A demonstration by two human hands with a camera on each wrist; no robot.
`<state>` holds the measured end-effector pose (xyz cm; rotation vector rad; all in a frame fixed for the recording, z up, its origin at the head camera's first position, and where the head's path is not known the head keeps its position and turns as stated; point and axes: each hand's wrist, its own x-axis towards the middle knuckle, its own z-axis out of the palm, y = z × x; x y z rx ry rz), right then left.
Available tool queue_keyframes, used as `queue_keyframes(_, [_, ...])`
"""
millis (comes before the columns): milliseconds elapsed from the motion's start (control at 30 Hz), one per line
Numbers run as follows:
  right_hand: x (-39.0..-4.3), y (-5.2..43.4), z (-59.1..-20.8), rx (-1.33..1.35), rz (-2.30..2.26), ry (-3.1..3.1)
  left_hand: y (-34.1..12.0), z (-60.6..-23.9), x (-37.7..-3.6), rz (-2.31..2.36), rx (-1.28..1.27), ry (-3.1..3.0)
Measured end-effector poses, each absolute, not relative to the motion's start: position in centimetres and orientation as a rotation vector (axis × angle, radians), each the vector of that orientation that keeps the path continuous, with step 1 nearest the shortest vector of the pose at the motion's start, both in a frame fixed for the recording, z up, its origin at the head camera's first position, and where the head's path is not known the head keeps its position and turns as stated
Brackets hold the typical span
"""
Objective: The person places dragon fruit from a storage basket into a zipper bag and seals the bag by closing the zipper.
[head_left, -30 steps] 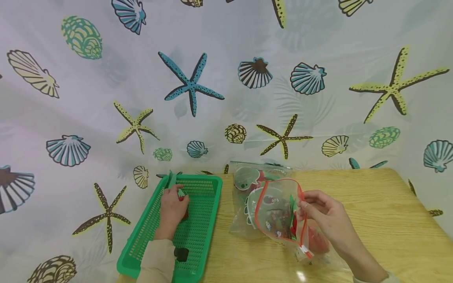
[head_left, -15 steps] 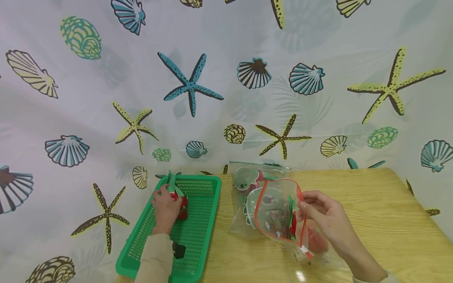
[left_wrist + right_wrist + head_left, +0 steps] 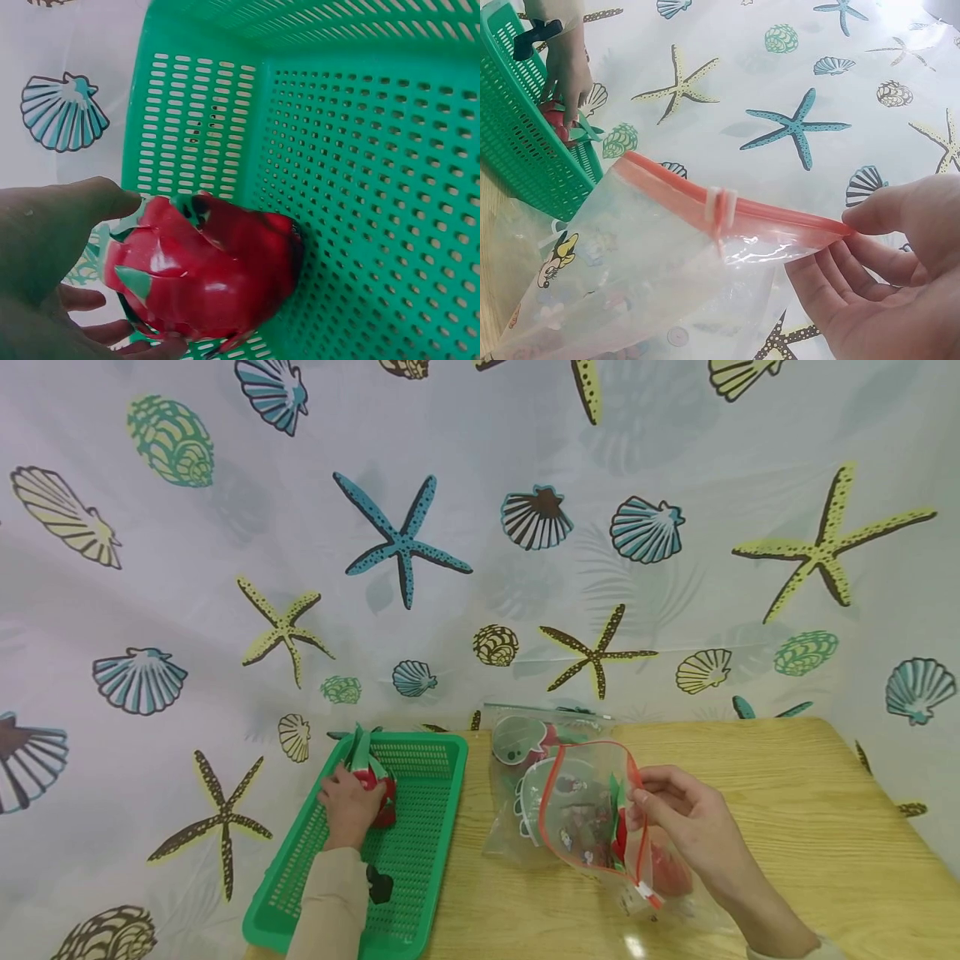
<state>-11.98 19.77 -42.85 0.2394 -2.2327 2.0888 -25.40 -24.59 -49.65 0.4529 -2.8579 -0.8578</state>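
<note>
My left hand [image 3: 348, 806] is inside the green basket [image 3: 447, 827], at its far left end. Its thumb and fingers hold a red dragon fruit [image 3: 214, 270] with green-tipped scales, lying against the slotted wall in the left wrist view. Long green leaf tips [image 3: 361, 747] rise above the fruit. Over the table, my right hand [image 3: 686, 814] pinches the red zip edge [image 3: 780, 216] of a clear zip bag [image 3: 637, 277] between thumb and fingers. The bag's mouth gapes toward the left, and red and green shapes [image 3: 620, 827] show through its film.
Behind the zip bag lies another clear bag [image 3: 504, 827] with printed pictures. The wooden table [image 3: 787, 810] extends to the right. A white curtain [image 3: 465, 460] with shells and starfish hangs behind. A black wrist camera [image 3: 379, 883] sticks out from the left sleeve over the basket.
My left hand has drawn back toward the basket's left side, showing more of the dragon fruit, which has come to lie nearer the left wall. The right hand keeps its pinch on the zip bag.
</note>
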Motion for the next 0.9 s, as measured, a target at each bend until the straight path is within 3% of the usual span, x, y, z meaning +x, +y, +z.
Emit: queue_keyframes(900, [-11.9,19.9,-43.0,0.241,2.126,-2.228,-24.2,-51.3,-26.2,-0.852,0.598,-2.897])
